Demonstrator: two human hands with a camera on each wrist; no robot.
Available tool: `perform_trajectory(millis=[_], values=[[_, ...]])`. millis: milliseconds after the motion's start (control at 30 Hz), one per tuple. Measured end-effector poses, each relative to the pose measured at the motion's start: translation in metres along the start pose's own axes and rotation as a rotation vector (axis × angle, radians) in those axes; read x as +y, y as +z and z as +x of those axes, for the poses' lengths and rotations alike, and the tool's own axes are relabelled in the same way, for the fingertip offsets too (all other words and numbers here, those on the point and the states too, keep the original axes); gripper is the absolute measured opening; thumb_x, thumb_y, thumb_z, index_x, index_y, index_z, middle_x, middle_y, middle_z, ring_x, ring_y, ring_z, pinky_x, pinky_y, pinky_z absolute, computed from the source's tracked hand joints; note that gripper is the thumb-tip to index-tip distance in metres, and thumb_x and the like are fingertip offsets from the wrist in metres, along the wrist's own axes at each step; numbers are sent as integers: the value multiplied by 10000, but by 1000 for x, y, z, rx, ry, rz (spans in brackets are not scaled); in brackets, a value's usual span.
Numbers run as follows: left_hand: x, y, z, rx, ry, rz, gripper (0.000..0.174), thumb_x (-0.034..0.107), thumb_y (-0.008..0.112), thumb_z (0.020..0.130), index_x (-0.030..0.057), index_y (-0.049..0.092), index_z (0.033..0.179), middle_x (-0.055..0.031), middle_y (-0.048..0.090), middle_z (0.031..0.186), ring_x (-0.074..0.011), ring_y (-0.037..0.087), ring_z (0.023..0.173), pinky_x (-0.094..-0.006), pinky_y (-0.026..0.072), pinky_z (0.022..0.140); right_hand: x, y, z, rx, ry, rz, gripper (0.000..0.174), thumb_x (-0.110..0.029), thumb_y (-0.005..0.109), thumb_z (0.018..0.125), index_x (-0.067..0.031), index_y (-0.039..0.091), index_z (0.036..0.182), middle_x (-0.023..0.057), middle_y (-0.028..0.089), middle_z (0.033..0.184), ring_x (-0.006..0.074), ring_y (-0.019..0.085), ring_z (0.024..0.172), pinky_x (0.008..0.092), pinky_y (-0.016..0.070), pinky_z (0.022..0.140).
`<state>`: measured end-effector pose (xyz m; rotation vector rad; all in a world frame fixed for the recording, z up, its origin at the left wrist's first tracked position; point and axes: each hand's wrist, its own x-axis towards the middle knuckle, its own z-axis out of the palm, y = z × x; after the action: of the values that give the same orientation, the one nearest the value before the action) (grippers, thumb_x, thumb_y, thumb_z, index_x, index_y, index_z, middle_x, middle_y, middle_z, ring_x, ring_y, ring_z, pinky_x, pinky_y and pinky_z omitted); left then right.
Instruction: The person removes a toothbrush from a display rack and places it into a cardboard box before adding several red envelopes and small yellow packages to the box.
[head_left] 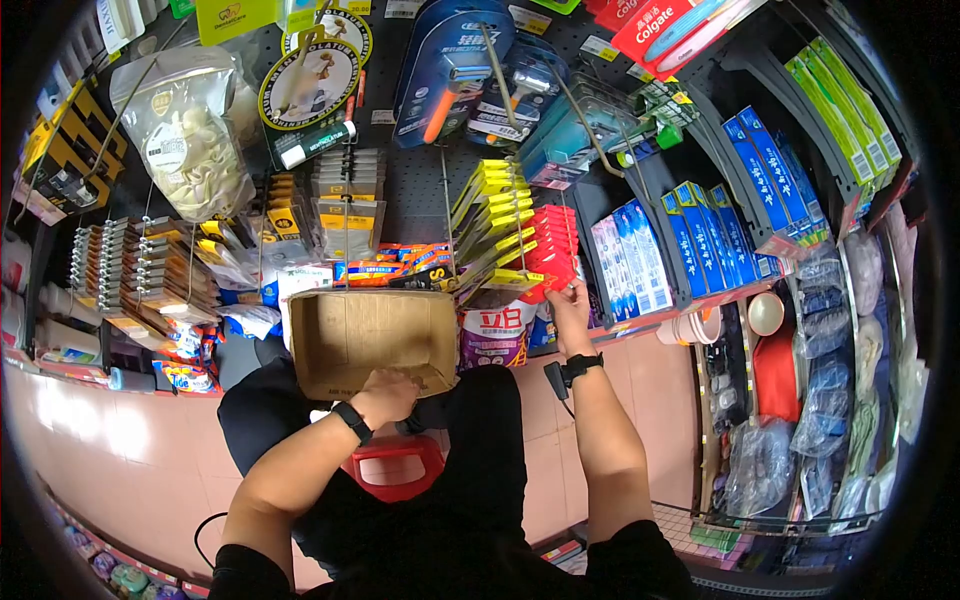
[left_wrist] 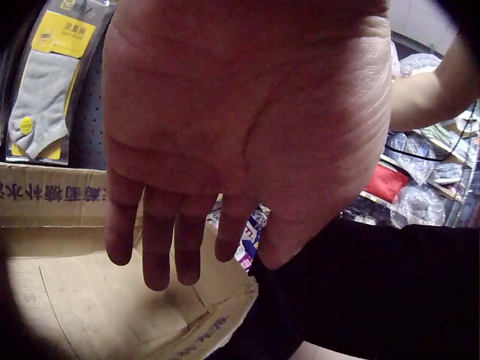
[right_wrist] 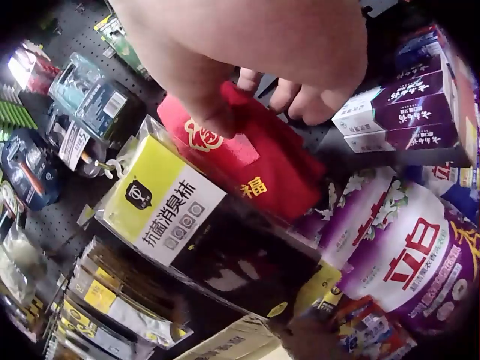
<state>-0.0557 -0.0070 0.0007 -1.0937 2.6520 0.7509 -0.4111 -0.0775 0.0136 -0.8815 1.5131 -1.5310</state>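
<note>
Left hand [head_left: 388, 397]: fingers straight, slightly spread, at near side of cardboard box [head_left: 372, 335]. Right hand [head_left: 571, 320]: pinching red pack [right_wrist: 283, 169], right of yellow-topped packs [head_left: 492, 220]. Progress: packs hung, box interior bare; remainder unclear.

Around my right hand [head_left: 572, 318] the way is narrow: yellow-topped sock packs [right_wrist: 154, 180] hang close on its left, toothpaste boxes [head_left: 630, 262] stand on its right, and purple detergent bags [right_wrist: 405, 255] bulge below. Metal hooks [head_left: 497, 72] jut out higher up on the rack. Lower down, my left hand [head_left: 386, 398] has open room inside the topless cardboard box [head_left: 372, 345], bounded by its walls, with orange packets [head_left: 400, 264] crowding beyond the far one.
</note>
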Motion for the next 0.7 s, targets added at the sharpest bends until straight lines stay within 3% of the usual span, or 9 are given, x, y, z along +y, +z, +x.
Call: perform_trajectory(millis=[67,167,300,400,567,700], values=[[-2,5,2,2,11,19,281,124,577,834,71,680,1091,-179,709,1023,-350,686,1001,-448,559,813,-1,-2,2,3,36,-4,425,20,660,866,-40,449,1230,29,582,1014,95,560,895,228,461,755],[-4,8,3,5,6,12,283,126,579,835,72,680,1094,-176,710,1025,-346,685,1006,-447,555,819,-6,4,-5,86,34,-47,407,14,654,869,-38,456,1221,64,605,1082,114,581,939,242,470,795],[-3,5,2,-8,4,-3,283,127,580,839,69,677,1098,-173,711,1021,-341,687,1004,-448,552,816,-8,12,-16,126,-42,-41,373,2,676,864,-51,480,1177,64,635,1047,123,600,867,258,480,766],[-1,4,1,-13,-3,1,284,129,576,846,72,675,1106,-169,711,1017,-338,687,1003,-447,549,814,-6,14,-20,75,-40,-60,363,-32,700,874,-52,463,1148,32,578,1019,97,552,879,233,449,799],[1,-3,-3,-20,11,8,271,136,564,860,72,673,1100,-160,716,999,-332,696,975,-444,553,797,1,16,-16,143,-69,-105,273,-42,703,885,-74,479,1038,-34,458,861,63,418,737,211,382,681],[0,-3,-2,-35,24,14,269,139,566,860,71,672,1098,-158,718,992,-333,700,963,-443,554,790,0,13,-14,150,-65,-164,216,-45,696,893,-73,504,989,-34,468,846,54,423,739,200,373,662]])
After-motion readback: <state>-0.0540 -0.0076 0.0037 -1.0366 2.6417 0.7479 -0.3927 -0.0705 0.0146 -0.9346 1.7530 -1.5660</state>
